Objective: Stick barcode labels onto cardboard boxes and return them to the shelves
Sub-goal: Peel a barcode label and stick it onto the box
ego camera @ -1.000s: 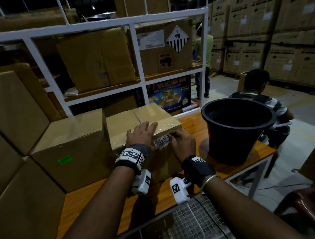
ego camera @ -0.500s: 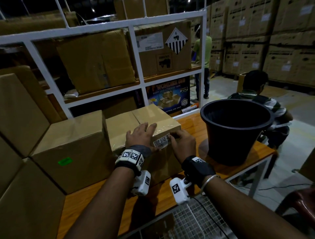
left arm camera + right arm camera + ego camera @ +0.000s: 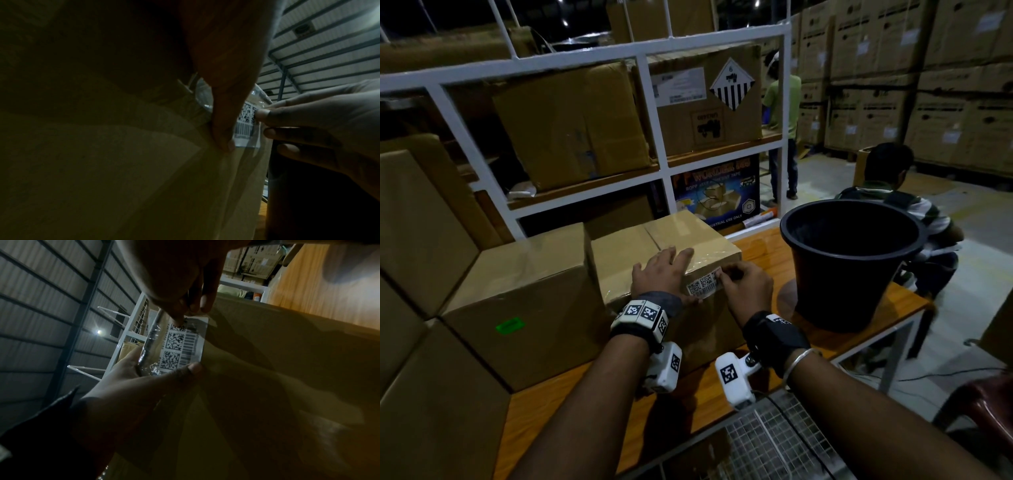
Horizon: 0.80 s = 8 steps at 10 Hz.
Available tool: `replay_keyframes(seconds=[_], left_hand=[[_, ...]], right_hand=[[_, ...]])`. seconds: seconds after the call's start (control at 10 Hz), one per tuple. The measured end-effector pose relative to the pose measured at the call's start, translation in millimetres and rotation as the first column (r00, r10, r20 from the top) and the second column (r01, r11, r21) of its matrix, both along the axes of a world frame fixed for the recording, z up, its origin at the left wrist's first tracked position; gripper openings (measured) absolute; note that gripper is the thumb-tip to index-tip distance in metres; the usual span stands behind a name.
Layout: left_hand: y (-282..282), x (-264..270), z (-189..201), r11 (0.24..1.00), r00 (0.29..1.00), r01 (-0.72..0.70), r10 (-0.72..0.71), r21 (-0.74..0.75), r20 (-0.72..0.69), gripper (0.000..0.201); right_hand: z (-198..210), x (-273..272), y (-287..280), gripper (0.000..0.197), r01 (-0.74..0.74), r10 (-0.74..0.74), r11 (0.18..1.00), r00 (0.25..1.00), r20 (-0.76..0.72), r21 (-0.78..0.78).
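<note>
A small cardboard box (image 3: pixel 671 236) stands on the wooden table, its seam taped over. A white barcode label (image 3: pixel 703 283) lies on the box's near face just under the top edge. My left hand (image 3: pixel 671 274) rests flat on the box top, and its thumb (image 3: pixel 185 371) presses the label's left end (image 3: pixel 244 128). My right hand (image 3: pixel 726 277) has curled fingers (image 3: pixel 308 123) and pinches the right end of the label (image 3: pixel 180 345) against the box.
A larger box (image 3: pixel 517 301) touches the small one on its left, with more boxes stacked further left. A black bucket (image 3: pixel 849 260) stands on the table (image 3: pixel 763 253) at the right. A white shelf rack (image 3: pixel 661 171) with boxes stands behind. One person sits (image 3: pixel 893 192) and another stands (image 3: pixel 782 102) beyond.
Almost nothing has changed. Both hands stay on the label and the box has not moved. The view has shifted slightly.
</note>
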<state>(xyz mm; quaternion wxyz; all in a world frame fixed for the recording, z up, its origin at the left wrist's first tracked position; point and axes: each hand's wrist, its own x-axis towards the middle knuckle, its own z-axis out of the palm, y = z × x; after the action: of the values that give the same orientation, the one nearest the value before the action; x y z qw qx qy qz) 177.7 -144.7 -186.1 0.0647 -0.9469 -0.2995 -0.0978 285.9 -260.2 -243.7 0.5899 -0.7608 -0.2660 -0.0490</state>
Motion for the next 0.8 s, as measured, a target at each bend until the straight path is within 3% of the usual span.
replay_keyframes(seconds=[0.8], left_hand=[[-1.0, 0.3, -0.9, 1.0, 1.0, -0.003, 0.003, 0.008, 0.007, 0.105]], right_hand=[[2.6, -3.4, 0.1, 0.015, -0.008, 0.007, 0.999, 0.999, -0.041, -0.031]])
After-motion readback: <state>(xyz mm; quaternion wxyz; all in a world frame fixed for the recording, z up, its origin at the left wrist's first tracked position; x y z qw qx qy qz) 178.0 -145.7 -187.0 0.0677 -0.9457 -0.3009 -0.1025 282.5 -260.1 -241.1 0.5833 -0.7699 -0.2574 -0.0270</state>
